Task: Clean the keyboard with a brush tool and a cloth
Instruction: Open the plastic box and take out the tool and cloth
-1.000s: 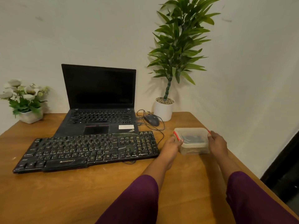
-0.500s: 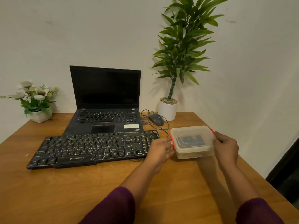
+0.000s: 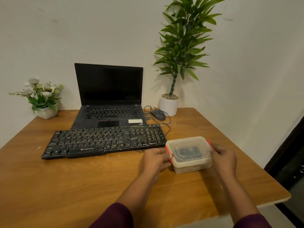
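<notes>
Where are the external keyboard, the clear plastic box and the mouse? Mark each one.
external keyboard (image 3: 105,142), head view, middle of its key field.
clear plastic box (image 3: 191,167), head view, its front wall.
mouse (image 3: 158,114), head view, top of its shell.

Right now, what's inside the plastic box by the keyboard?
Through the cloudy lid of the plastic box, a dark shape shows. What it is cannot be told: the lid is on and blurs it. The left hand and right hand grip its sides.

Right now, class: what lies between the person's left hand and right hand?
In the head view, a lidded clear plastic box sits between the left hand and right hand; each hand pinches one of its red clips.
</notes>
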